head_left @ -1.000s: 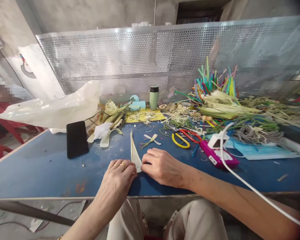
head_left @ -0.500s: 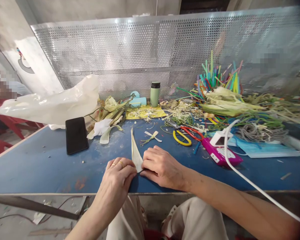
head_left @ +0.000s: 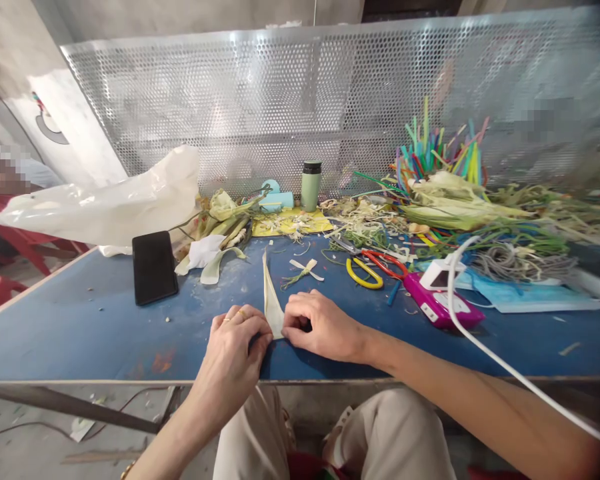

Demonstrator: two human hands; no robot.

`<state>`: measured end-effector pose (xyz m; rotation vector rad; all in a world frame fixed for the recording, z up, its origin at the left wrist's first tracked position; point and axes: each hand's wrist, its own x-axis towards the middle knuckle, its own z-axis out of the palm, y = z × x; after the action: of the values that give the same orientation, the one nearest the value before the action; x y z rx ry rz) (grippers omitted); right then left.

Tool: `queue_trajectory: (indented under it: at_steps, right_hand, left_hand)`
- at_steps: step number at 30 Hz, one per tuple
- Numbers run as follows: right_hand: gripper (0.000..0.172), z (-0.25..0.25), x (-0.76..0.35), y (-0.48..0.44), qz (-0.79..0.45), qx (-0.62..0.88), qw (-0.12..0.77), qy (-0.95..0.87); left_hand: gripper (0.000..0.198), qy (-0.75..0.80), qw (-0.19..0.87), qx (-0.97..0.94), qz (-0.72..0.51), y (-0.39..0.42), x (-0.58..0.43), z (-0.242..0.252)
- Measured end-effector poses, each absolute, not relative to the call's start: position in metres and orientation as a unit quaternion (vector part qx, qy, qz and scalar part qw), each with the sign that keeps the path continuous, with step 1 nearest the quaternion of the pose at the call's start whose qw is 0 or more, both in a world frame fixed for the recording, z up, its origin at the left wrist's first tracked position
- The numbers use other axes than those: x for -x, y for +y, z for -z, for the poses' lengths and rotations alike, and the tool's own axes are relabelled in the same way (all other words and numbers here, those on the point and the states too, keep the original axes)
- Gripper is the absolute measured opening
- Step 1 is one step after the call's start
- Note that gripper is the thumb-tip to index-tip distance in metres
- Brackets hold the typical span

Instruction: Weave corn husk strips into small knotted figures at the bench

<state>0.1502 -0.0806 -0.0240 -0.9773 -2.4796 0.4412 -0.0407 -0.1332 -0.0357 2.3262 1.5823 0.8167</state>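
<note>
A pale, pointed strip of corn husk (head_left: 273, 303) lies on the blue table, its narrow tip pointing away from me and its wide end near the front edge. My left hand (head_left: 236, 348), with rings on a finger, is closed at the husk's lower left corner. Opposite it, my right hand (head_left: 325, 328) pinches the lower right corner between thumb and curled fingers. The fingertips cover both corners. Just beyond my right hand lies a small cross-shaped piece of husk (head_left: 307, 269) with green strands.
Scissors (head_left: 365, 275) with yellow and red handles lie to the right, near a magenta power strip (head_left: 443, 308) and a white cable (head_left: 505, 370). A black phone (head_left: 155, 268) lies left. Husks (head_left: 460, 203), a green bottle (head_left: 310, 187) and a plastic bag (head_left: 110, 203) line the back.
My right thumb and fingers have shifted slightly at the husk's lower corner, with a gap now showing inside the curl. The husk's bottom edge looks flatter. The left hand has barely moved.
</note>
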Motion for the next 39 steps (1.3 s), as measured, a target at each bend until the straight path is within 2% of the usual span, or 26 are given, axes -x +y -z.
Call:
queue_trajectory:
  at_steps: [6,21,31,35,39]
  right_hand:
    - [0.011,0.023,-0.144,-0.079,-0.199,0.4,0.208,-0.87]
    - [0.009,0.026,-0.143,-0.083,-0.168,0.387,0.203,-0.884]
    - [0.009,0.018,-0.139,-0.087,-0.154,0.404,0.158,-0.888]
    - [0.01,0.019,-0.138,-0.085,-0.17,0.424,0.158,-0.875]
    - [0.019,0.018,-0.142,-0.085,-0.217,0.43,0.18,-0.858]
  left_hand:
    - [0.013,0.574,0.098,-0.77,-0.262,-0.131,0.034,0.033]
    - [0.012,0.579,0.132,-0.754,-0.28,-0.131,0.031,0.035]
    - [0.013,0.572,0.1,-0.768,-0.27,-0.135,0.031,0.034]
    - [0.012,0.581,0.087,-0.768,-0.257,-0.133,0.029,0.036]
    - [0.01,0.585,0.095,-0.763,-0.258,-0.132,0.029,0.035]
